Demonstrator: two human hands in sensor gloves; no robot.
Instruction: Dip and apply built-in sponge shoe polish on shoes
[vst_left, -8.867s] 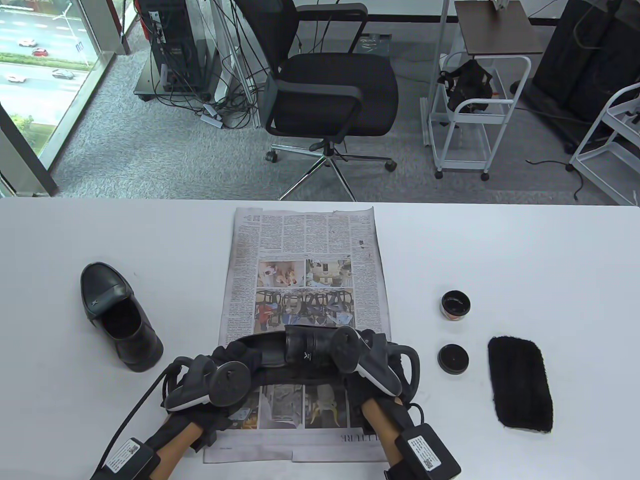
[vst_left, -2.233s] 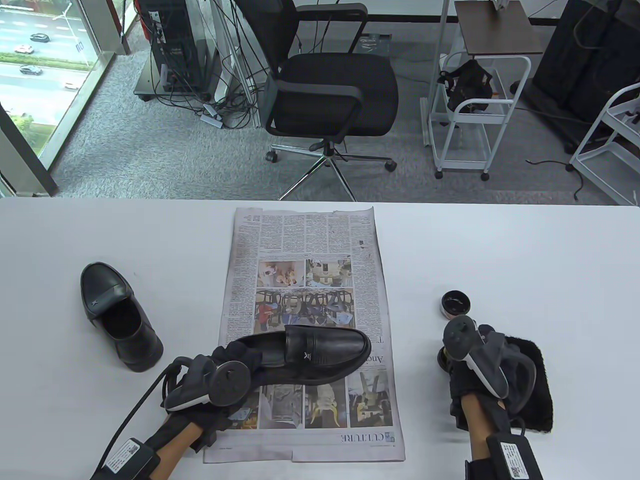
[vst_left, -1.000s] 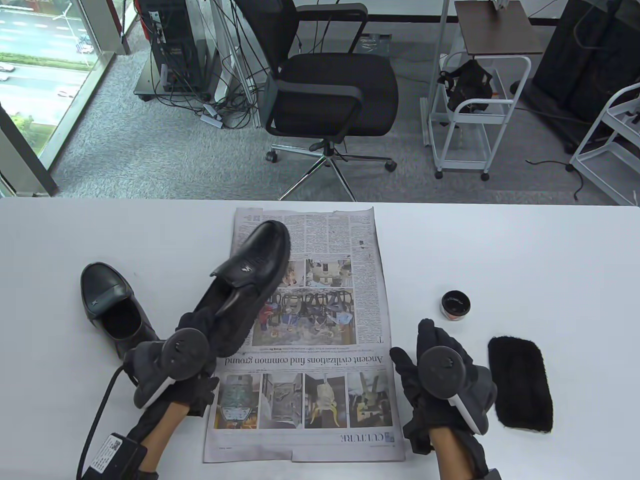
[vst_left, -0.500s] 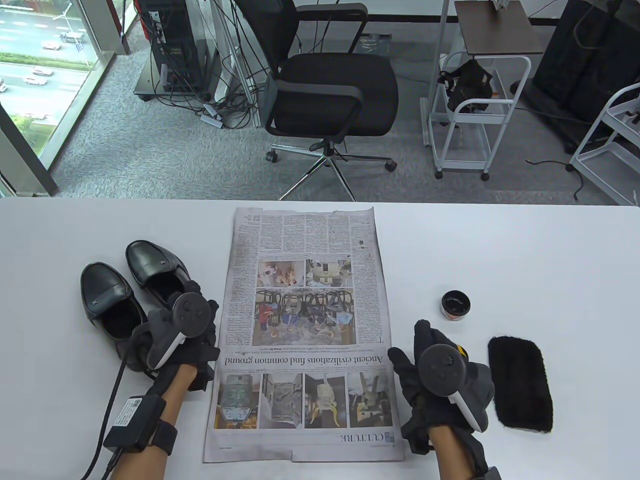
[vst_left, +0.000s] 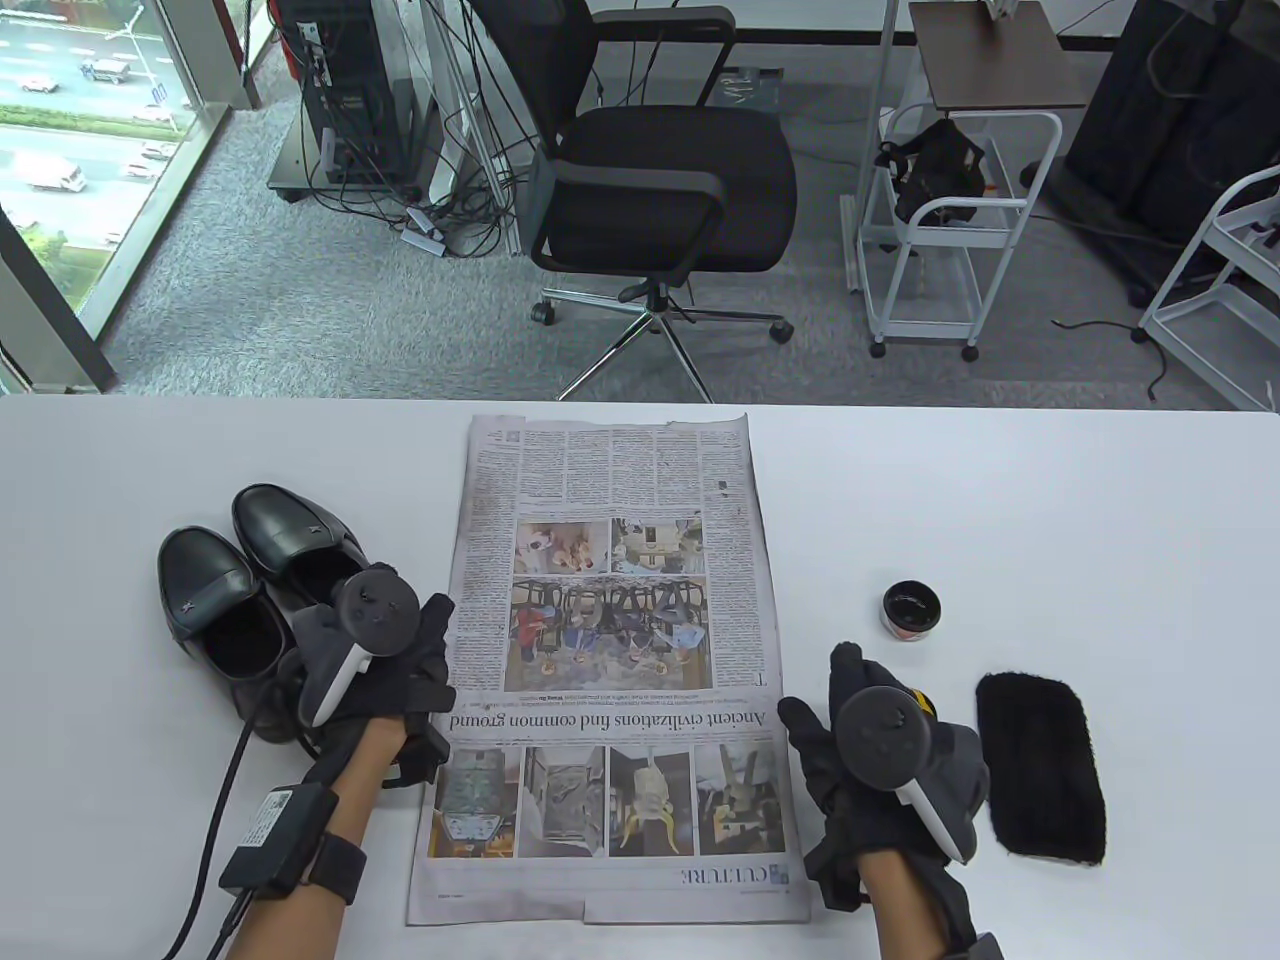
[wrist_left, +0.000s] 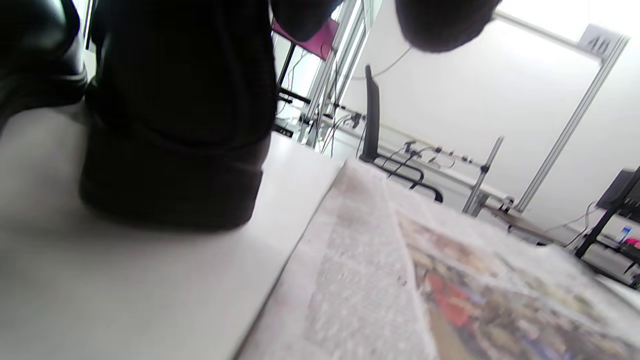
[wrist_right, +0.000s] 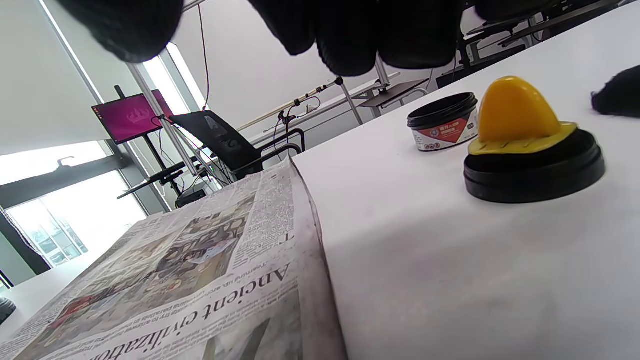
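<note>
The newspaper (vst_left: 610, 660) lies flat down the middle of the counter (vst_left: 1050, 500), with nothing standing on it. To its left, two black shoes (vst_left: 250, 610) sit side by side, touching. To its right, the open polish jar (vst_left: 911, 609) stands beyond the yellow-handled sponge lid (wrist_right: 532, 150), a bare gap between them. The black cloth (vst_left: 1042, 765) lies flat just right of the lid.
</note>
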